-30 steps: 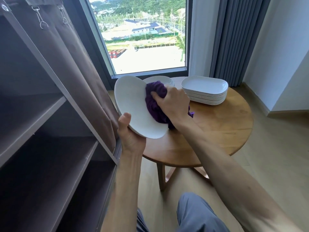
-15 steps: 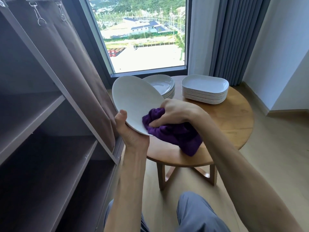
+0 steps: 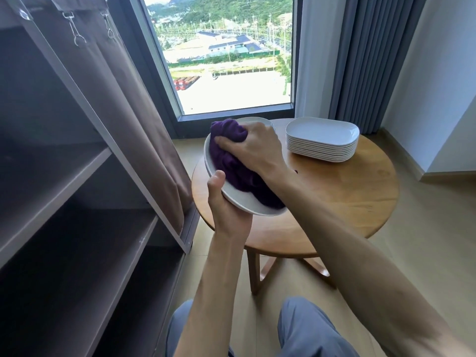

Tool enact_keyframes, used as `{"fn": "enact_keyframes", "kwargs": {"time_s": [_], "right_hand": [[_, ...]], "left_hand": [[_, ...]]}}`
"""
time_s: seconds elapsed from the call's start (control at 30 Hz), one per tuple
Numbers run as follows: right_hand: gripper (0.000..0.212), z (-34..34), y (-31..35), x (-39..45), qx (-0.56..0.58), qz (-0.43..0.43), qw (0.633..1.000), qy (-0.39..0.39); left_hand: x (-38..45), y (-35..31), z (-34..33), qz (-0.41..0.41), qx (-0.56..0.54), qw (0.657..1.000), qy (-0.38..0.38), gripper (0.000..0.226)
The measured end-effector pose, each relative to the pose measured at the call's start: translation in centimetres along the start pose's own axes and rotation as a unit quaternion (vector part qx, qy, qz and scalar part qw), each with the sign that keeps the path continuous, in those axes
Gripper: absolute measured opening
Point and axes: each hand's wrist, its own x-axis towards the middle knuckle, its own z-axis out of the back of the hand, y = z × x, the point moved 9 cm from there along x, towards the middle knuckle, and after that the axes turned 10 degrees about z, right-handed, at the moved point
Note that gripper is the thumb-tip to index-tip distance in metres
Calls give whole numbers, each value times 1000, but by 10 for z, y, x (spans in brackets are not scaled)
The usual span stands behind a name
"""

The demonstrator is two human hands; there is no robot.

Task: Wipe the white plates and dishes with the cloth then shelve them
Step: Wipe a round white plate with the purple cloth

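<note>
My left hand [image 3: 226,207] grips the near rim of a white round plate [image 3: 242,202], thumb on top, holding it tilted above the table's left edge. My right hand [image 3: 253,148] presses a bunched purple cloth [image 3: 231,161] onto the plate's upper face, fingers curled into the fabric. Behind my right hand, the rim of a stack of round plates [image 3: 262,121] just shows on the table. A stack of several white rectangular dishes [image 3: 322,139] sits at the table's far right.
The round wooden table [image 3: 347,197] stands by the window. A grey shelf unit [image 3: 77,202] with open shelves and a pulled-back fabric cover fills the left side. My knees are below, near the table legs.
The cloth and my right hand moved from the plate's lower edge up to its top. The plate has tipped flatter, its face now turned upward.
</note>
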Motion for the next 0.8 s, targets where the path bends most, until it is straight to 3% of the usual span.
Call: {"fn": "enact_keyframes", "kwargs": {"time_s": [0.17, 0.33, 0.5, 0.67, 0.8], "right_hand": [[45, 7, -16, 10, -102, -9, 995, -18], [48, 4, -55, -3, -183, -92, 974, 97], [50, -1, -70, -27, -218, -132, 939, 231], [46, -12, -54, -50, -139, -111, 903, 391], [50, -10, -29, -54, -59, -80, 900, 424]], "left_hand": [[-5, -7, 14, -21, 42, 998, -33, 58], [-2, -22, 17, -70, 48, 996, -33, 95], [4, -22, 18, -88, 43, 994, -41, 104], [11, -15, 20, -68, 38, 996, -47, 101], [15, -1, 16, -27, 32, 998, -36, 91]]}}
